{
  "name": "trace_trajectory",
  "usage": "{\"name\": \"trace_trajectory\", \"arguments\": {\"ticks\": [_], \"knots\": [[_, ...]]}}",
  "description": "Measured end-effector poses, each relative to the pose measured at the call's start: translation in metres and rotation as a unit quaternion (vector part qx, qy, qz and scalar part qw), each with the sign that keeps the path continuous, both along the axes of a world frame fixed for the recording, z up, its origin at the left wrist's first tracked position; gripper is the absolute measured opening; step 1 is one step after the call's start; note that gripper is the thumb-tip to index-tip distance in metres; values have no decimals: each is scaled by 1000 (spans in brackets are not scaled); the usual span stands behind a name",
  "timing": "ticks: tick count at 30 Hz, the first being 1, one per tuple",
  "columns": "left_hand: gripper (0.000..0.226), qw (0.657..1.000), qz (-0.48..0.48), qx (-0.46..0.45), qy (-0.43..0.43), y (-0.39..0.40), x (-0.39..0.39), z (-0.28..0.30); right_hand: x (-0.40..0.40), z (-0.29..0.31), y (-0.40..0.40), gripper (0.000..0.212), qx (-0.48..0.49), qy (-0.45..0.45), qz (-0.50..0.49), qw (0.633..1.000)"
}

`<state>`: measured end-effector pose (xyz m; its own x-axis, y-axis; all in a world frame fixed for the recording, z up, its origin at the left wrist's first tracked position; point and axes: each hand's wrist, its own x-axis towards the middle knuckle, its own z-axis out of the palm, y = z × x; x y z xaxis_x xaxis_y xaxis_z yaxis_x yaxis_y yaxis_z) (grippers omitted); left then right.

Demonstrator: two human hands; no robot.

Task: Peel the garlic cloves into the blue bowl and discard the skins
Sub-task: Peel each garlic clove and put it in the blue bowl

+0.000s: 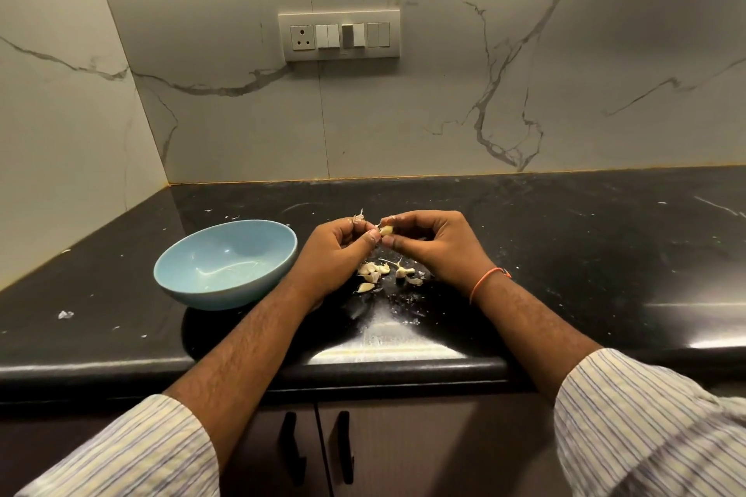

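Hands (381, 244) pinch garlic clove (386, 230) — fingers mostly hide it.

Pale garlic clove (386, 230) held mid-air, loose cloves (373, 272) on counter, blue bowl (226, 264) upright left

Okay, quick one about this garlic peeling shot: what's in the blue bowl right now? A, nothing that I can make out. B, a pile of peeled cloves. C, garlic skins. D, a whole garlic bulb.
A: the blue bowl shows only its bare glazed inside, while the loose cloves lie on the black counter and one garlic clove is pinched between the left hand and right hand.
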<state>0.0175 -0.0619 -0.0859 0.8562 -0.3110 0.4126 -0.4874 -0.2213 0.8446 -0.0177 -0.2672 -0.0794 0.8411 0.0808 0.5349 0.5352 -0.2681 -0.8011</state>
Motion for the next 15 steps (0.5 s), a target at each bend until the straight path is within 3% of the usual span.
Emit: {"name": "trace_trajectory", "arguments": {"ticks": [15], "knots": [[25, 997, -8, 73, -3, -2, 0, 3, 2, -2, 1, 23, -22, 28, 13, 999]]}}
